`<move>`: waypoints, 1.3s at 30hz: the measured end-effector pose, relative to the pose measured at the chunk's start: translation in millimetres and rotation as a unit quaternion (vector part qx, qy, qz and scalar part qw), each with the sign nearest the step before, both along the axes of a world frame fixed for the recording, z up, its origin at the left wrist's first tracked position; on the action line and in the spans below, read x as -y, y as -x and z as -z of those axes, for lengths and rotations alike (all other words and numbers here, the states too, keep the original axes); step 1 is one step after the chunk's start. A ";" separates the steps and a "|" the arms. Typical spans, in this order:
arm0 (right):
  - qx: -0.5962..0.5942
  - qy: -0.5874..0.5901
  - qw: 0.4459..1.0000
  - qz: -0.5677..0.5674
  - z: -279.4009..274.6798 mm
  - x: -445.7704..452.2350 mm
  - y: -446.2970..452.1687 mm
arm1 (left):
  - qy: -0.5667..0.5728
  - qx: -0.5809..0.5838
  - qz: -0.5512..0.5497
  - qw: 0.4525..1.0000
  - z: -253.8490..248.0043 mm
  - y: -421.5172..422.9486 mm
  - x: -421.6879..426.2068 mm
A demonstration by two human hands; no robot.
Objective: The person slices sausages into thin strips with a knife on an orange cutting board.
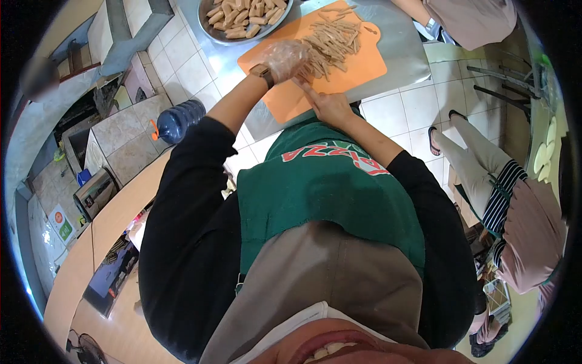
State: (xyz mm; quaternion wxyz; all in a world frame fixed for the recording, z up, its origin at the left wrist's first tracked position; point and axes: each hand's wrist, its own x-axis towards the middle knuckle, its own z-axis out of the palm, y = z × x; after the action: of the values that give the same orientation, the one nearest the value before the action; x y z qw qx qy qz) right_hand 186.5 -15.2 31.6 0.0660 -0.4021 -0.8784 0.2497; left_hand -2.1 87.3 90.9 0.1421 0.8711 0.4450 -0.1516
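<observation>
On the metal table [412, 57] lies an orange cutting board [367, 70] with a heap of thin, pale brown strips [336, 42]. My left hand [285, 60], in a clear plastic glove, rests at the left edge of the heap; its fingers are bent, and what they hold is hidden. My right hand [330, 106] is bare, at the board's near edge, with a finger stretched toward my left hand. Its other fingers are curled and partly hidden. Behind my left hand stands a metal bowl [233, 41] of thick brown pieces [242, 12].
A large blue water bottle [180, 121] is on the left beside the table. Another person's arm [415, 9] reaches in at the table's far right. One more person [521, 212] is at the right, over the tiled floor [397, 112].
</observation>
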 end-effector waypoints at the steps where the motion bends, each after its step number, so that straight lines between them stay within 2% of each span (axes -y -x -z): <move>1: -0.010 0.003 1.000 0.000 1.0 -3.4 -1.1 | -0.025 0.058 -0.010 0.998 -2.4 5.6 0.2; 3: -0.020 0.005 1.000 0.002 3.1 -5.8 -4.0 | -0.104 0.189 -0.037 0.976 0.9 15.7 5.2; 4: -0.022 0.016 1.000 -0.005 4.3 -8.3 -6.8 | -0.106 0.190 -0.037 0.975 1.6 18.6 9.9; 7: 0.009 0.034 0.999 -0.003 -1.0 -18.8 -11.7 | -0.152 0.248 -0.178 0.940 18.2 30.0 31.2; 9: 0.044 0.043 0.998 0.005 -4.9 -21.7 -15.3 | -0.145 0.252 -0.192 0.937 40.2 37.5 49.2; 11: 0.000 0.020 1.000 0.015 0.1 -23.8 -17.0 | -0.143 0.256 -0.208 0.933 49.4 41.8 63.8; 13: 0.008 0.016 1.000 0.011 -2.0 -23.8 -15.5 | -0.106 0.223 -0.220 0.944 49.6 40.2 81.9; 17: 0.009 0.009 1.000 0.008 1.7 -20.3 -14.9 | -0.126 0.259 -0.270 0.919 57.8 34.2 108.8; 20: 0.030 -0.011 0.999 0.009 2.7 -19.4 -15.9 | -0.189 0.329 -0.280 0.882 59.2 29.5 128.7; 22: 0.064 -0.014 0.998 0.000 -5.3 -18.5 -15.4 | -0.147 0.320 -0.282 0.892 54.2 32.5 144.2; 24: 0.076 0.008 0.997 0.000 -4.7 -17.7 -14.9 | -0.172 0.345 -0.221 0.896 98.0 48.1 162.8; 25: 0.064 0.003 0.998 -0.003 5.9 -19.0 -17.3 | -0.039 0.319 -0.236 0.917 62.9 55.1 172.2; 26: 0.069 -0.030 0.997 -0.001 15.6 -19.4 -18.4 | -0.053 0.341 -0.273 0.898 42.0 54.5 188.4; 28: 0.065 -0.041 0.997 0.008 -0.4 -17.1 -14.0 | 0.020 0.292 -0.276 0.916 -6.8 66.3 211.2; 30: -0.014 -0.052 0.999 0.006 0.6 -14.4 -14.8 | 0.088 0.305 -0.227 0.921 -25.8 90.4 227.3; 32: 0.013 -0.064 0.998 0.003 1.2 -16.0 -12.4 | 0.107 0.328 -0.175 0.922 -39.2 118.2 244.3; 33: 0.048 -0.060 0.997 0.012 1.3 -15.1 -13.5 | 0.133 0.305 -0.186 0.924 -106.0 113.5 255.5; 34: 0.045 -0.065 0.997 0.010 1.2 -14.1 -14.5 | 0.149 0.294 -0.191 0.925 -129.5 114.5 264.6; 36: 0.034 -0.045 0.998 0.011 0.7 -13.0 -14.7 | 0.168 0.310 -0.127 0.927 -146.0 122.4 277.0; 37: 0.029 -0.049 0.998 0.013 0.7 -12.2 -13.9 | 0.209 0.344 -0.136 0.905 -165.3 116.7 281.7; 38: 0.018 -0.055 0.998 0.026 1.2 -10.2 -13.7 | 0.202 0.385 -0.116 0.893 -160.9 116.0 286.9; 39: 0.007 -0.058 0.997 0.041 -3.2 -6.2 -11.7 | 0.174 0.366 -0.117 0.906 -162.2 111.0 289.7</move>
State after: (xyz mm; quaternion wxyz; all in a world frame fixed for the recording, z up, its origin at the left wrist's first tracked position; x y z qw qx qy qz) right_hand 198.2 -9.0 34.7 0.0937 -0.4348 -0.8747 0.1927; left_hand -113.1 -202.3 253.1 0.4613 0.7682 0.4273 0.1208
